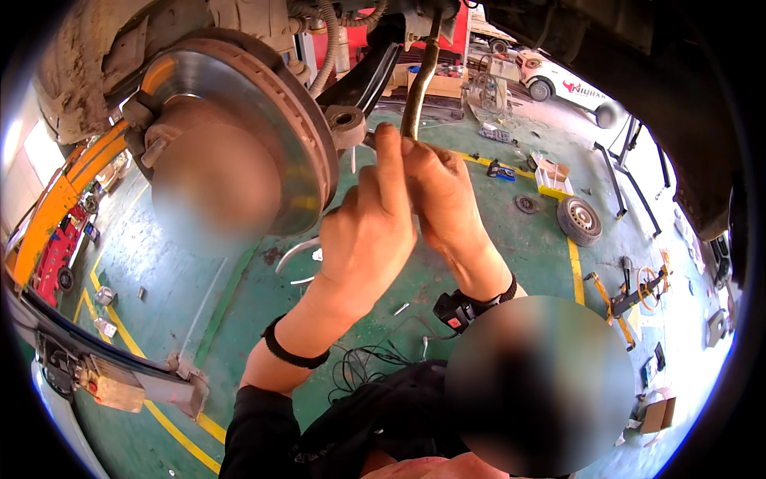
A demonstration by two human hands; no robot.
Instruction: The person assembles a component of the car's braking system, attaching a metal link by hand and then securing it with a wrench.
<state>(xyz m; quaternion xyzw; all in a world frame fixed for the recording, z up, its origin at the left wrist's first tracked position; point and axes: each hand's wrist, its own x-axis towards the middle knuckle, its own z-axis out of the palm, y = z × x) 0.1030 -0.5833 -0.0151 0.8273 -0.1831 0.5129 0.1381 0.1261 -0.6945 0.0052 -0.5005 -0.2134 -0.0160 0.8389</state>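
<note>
A garage floor (pixel 199 295) painted green with yellow lines is being looked down on from under a raised car, and it is filling the middle and lower left of the frame. A brake disc (pixel 263 120) is being shown large in the upper left, with its hub blurred out. Just right of it, at upper centre, a black suspension arm (pixel 369 76) is being seen ending in a round metal eye (pixel 345 121). A slim metal rod (pixel 421 84) is hanging down at top centre, and it is being gripped from both sides. The left hand (pixel 367 231) is being raised in the centre of the frame, its fingers closed narrow about the rod's lower end beside the eye. The right hand (pixel 447 199) is being pressed against it from the right, fingers likewise curled tight round the same rod; what lies between the palms cannot be told. A dark band is being worn on each wrist. A spare wheel (pixel 580 220) is lying flat on the floor at right of centre, a yellow tray (pixel 553 183) near it above, and a white car (pixel 562 84) is being seen in the upper right. A lift arm (pixel 120 375) is crossing the lower left.
</note>
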